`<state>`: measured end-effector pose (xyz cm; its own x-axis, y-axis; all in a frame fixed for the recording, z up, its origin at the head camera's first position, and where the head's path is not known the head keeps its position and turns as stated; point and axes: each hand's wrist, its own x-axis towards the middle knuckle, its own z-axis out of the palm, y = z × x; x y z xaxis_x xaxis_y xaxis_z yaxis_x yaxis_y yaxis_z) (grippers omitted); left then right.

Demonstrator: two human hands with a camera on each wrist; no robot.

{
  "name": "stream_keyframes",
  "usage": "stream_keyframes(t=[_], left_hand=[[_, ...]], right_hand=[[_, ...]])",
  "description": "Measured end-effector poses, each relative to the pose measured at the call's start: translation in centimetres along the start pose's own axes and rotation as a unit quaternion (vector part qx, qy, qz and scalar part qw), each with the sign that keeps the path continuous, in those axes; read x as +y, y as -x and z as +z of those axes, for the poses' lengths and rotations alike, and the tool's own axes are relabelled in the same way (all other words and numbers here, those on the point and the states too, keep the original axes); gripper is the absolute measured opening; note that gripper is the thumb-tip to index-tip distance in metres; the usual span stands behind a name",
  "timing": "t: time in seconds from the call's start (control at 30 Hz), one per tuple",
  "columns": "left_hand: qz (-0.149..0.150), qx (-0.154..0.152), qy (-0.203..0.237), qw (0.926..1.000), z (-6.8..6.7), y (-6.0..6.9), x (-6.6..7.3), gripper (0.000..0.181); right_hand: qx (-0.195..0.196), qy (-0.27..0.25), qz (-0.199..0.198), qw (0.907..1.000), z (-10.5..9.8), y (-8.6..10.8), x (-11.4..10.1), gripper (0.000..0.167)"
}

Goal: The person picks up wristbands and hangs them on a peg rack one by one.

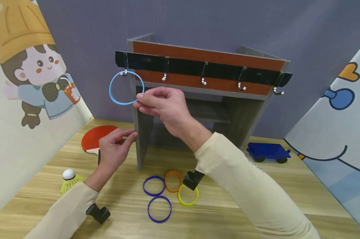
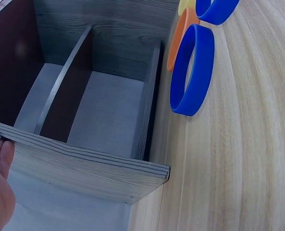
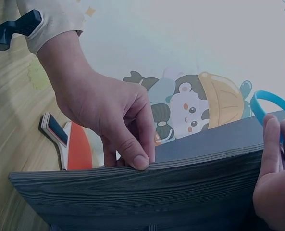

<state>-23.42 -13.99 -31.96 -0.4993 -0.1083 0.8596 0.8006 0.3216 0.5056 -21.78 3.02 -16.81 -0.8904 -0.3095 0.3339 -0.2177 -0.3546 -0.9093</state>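
Note:
My right hand (image 1: 171,108) pinches a light blue silicone wristband (image 1: 110,91) between thumb and fingers at its lower right side. The band's top overlaps the leftmost silver hook (image 1: 124,72) on the black hook rail (image 1: 186,64); whether it is looped over cannot be told. Lower down, my left hand (image 1: 114,149) grips the front edge of the grey wooden shelf's left side panel (image 1: 140,146), with the thumb seen on that edge in the right wrist view. Two dark blue wristbands (image 1: 159,220), an orange one (image 1: 166,182) and a yellow one (image 1: 188,204) lie on the table before the shelf.
Left of the shelf are a red table tennis bat (image 1: 93,135) and a shuttlecock (image 1: 69,175) with a yellow skirt. A blue toy cart (image 1: 268,151) stands at the right. Several more hooks (image 1: 204,80) line the rail. Cartoon-printed panels (image 1: 39,79) flank the table.

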Motion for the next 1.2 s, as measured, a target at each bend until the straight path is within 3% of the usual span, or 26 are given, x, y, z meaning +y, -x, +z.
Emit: stream_keyframes(t=[0.17,0.47,0.73,0.97,1.2], left_hand=[[0.001,0.003,0.001,1.0,0.3,-0.1,1.0,0.02],[-0.002,-0.003,0.011,0.9999,0.5,0.1,-0.3,0.021],[-0.002,-0.002,0.008,1.0,0.9,-0.6,2.7,0.017],[-0.008,0.003,0.002,1.0,1.2,-0.7,2.9,0.018],[-0.019,0.001,-0.006,0.9998,1.4,-0.8,3.0,0.018]], right_hand=[[-0.002,-0.006,0.0,1.0,-0.1,0.0,-0.1,0.007],[-0.005,0.014,0.006,0.9999,-0.4,0.0,-0.2,0.009],[0.006,0.064,0.047,0.9968,-1.1,0.0,-0.2,0.014],[-0.012,0.134,0.064,0.9888,-3.6,1.2,-0.2,0.017],[-0.032,0.197,0.082,0.9764,-6.7,4.1,-0.1,0.016]])
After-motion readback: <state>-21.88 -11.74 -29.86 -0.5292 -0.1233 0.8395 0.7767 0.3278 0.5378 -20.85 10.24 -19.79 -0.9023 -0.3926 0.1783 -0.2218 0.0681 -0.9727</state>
